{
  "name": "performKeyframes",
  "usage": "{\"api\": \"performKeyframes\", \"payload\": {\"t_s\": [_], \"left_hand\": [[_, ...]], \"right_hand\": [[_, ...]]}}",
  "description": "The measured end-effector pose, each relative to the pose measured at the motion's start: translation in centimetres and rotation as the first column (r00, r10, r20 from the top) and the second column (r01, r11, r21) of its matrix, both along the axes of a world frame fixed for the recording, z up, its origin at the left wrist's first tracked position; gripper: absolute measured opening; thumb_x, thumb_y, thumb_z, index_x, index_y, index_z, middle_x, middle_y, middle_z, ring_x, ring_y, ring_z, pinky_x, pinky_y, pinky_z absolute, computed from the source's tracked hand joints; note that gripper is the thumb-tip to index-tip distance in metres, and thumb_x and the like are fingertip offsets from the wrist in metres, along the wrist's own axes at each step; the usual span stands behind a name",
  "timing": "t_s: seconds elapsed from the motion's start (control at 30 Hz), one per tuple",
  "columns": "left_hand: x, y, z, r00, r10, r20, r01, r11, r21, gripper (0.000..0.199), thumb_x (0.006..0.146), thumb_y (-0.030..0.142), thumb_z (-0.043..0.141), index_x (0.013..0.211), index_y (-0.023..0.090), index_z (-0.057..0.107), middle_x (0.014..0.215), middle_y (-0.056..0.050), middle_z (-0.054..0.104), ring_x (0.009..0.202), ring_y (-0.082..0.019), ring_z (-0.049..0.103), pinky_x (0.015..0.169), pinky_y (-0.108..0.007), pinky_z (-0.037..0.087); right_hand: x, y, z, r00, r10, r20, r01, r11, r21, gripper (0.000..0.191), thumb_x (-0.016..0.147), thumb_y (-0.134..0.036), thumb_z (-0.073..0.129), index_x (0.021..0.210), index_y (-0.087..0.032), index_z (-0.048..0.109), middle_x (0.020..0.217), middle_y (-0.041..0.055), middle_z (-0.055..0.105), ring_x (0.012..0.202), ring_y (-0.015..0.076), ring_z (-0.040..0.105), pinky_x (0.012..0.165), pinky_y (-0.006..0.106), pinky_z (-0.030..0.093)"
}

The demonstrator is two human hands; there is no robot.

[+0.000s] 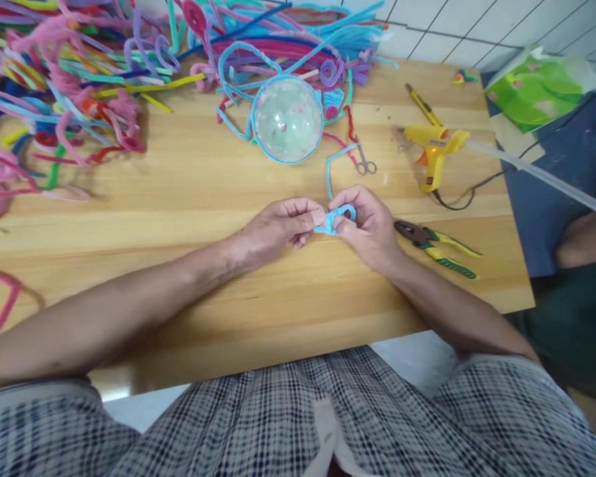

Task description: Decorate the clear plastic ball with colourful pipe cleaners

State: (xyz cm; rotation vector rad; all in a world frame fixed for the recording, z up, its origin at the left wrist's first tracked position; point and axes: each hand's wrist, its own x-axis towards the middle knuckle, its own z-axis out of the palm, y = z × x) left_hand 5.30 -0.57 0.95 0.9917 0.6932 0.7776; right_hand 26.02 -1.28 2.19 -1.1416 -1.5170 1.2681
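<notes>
Over the middle of the table, a light-blue pipe cleaner (pixel 329 177) is bent and coiled between my two hands. Its loose end runs up and away toward the small scissors (pixel 365 161). My left hand (pixel 292 222) pinches the left side of the coil between thumb and fingers. The right side, with a small loop, is gripped by my right hand (pixel 365 222), thumb pressed on top. Beyond the hands sits a clear round dome (pixel 288 119) edged in blue pipe cleaner. Combination pliers (pixel 440 248) with yellow-green handles lie just right of my right hand.
Many coloured pipe cleaners (pixel 94 73) are heaped at the back left. A yellow glue gun (pixel 434 156) with a long glue stick and cord stands at the right, near a yellow cutter knife (pixel 424 104). A green bag (pixel 536 93) lies beyond the table's right edge.
</notes>
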Motion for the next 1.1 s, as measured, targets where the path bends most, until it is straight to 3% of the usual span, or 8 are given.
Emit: {"api": "performKeyframes", "payload": {"t_s": [0.1, 0.2, 0.33, 0.4, 0.47, 0.77, 0.97, 1.1], "left_hand": [[0.1, 0.0, -0.4, 1.000, 0.011, -0.006, -0.011, 1.000, 0.007, 0.057, 0.079, 0.070, 0.097, 0.087, 0.020, 0.071, 0.071, 0.002, 0.058, 0.057, -0.010, 0.047, 0.054, -0.027, 0.037], [0.1, -0.1, -0.9, 0.992, 0.119, -0.052, -0.114, 0.990, 0.087, 0.057, 0.082, 0.071, 0.095, 0.092, 0.021, 0.070, 0.074, 0.003, 0.059, 0.057, -0.010, 0.046, 0.053, -0.028, 0.037], [0.1, -0.8, -1.0, 0.899, 0.422, -0.117, -0.353, 0.856, 0.379, 0.045, 0.087, 0.059, 0.096, 0.088, 0.023, 0.070, 0.076, 0.002, 0.061, 0.065, -0.012, 0.048, 0.060, -0.029, 0.041], [0.1, -1.2, -0.9, 0.868, 0.470, -0.163, -0.331, 0.789, 0.517, 0.035, 0.092, 0.052, 0.093, 0.087, 0.023, 0.074, 0.076, 0.000, 0.064, 0.068, -0.014, 0.052, 0.064, -0.031, 0.043], [0.0, -1.4, -0.9, 0.863, 0.461, -0.206, -0.274, 0.771, 0.575, 0.026, 0.098, 0.047, 0.087, 0.090, 0.024, 0.080, 0.078, -0.001, 0.067, 0.070, -0.016, 0.055, 0.067, -0.033, 0.045], [0.1, -1.0, -1.8, 0.909, 0.362, -0.208, -0.244, 0.865, 0.438, 0.029, 0.095, 0.048, 0.089, 0.092, 0.020, 0.080, 0.081, -0.001, 0.072, 0.069, -0.013, 0.056, 0.066, -0.029, 0.044], [0.1, -1.0, -1.4, 0.936, 0.311, -0.164, -0.206, 0.863, 0.462, 0.037, 0.094, 0.051, 0.091, 0.085, 0.019, 0.075, 0.080, 0.000, 0.069, 0.073, -0.013, 0.057, 0.070, -0.027, 0.046], [-0.1, -0.9, -0.8, 0.971, 0.197, -0.138, -0.132, 0.916, 0.378, 0.046, 0.091, 0.060, 0.093, 0.085, 0.018, 0.073, 0.080, 0.000, 0.069, 0.073, -0.013, 0.057, 0.071, -0.027, 0.047]], "right_hand": [[0.3, 0.3, -0.3, 0.999, 0.036, -0.020, -0.036, 0.999, -0.004, 0.026, 0.090, -0.045, 0.084, 0.096, -0.026, 0.068, 0.076, -0.0050, 0.058, 0.067, 0.0134, 0.049, 0.065, 0.030, 0.046], [0.6, 0.6, -0.7, 0.998, 0.068, -0.008, -0.069, 0.997, -0.035, 0.029, 0.092, -0.050, 0.082, 0.090, -0.025, 0.068, 0.075, -0.0040, 0.061, 0.067, 0.0141, 0.051, 0.065, 0.030, 0.046], [0.5, 0.5, -1.1, 1.000, -0.008, 0.015, 0.008, 1.000, -0.016, 0.027, 0.094, -0.046, 0.083, 0.088, -0.025, 0.068, 0.075, -0.0037, 0.064, 0.068, 0.0138, 0.053, 0.066, 0.029, 0.047], [0.3, 0.3, -1.2, 0.998, -0.051, 0.033, 0.050, 0.998, 0.047, 0.028, 0.095, -0.049, 0.083, 0.090, -0.025, 0.070, 0.077, -0.0034, 0.066, 0.070, 0.0142, 0.054, 0.069, 0.030, 0.049], [0.3, 0.0, -1.2, 0.995, -0.063, 0.073, 0.054, 0.992, 0.113, 0.031, 0.096, -0.054, 0.084, 0.092, -0.026, 0.071, 0.080, -0.0028, 0.069, 0.071, 0.0149, 0.056, 0.073, 0.032, 0.051], [0.3, -0.5, -0.7, 0.970, -0.032, 0.241, -0.033, 0.964, 0.265, 0.012, 0.101, -0.035, 0.072, 0.094, -0.025, 0.069, 0.084, -0.0008, 0.071, 0.073, 0.0156, 0.058, 0.074, 0.032, 0.051], [0.4, -0.3, -0.8, 0.961, -0.005, 0.275, -0.065, 0.967, 0.246, 0.011, 0.096, -0.031, 0.068, 0.089, -0.024, 0.064, 0.074, -0.0052, 0.061, 0.065, 0.0129, 0.050, 0.067, 0.030, 0.044], [0.5, -0.1, -1.0, 0.955, -0.012, 0.298, -0.084, 0.949, 0.305, 0.008, 0.093, -0.027, 0.065, 0.086, -0.025, 0.063, 0.073, -0.0050, 0.061, 0.064, 0.0128, 0.050, 0.066, 0.030, 0.042]]}}
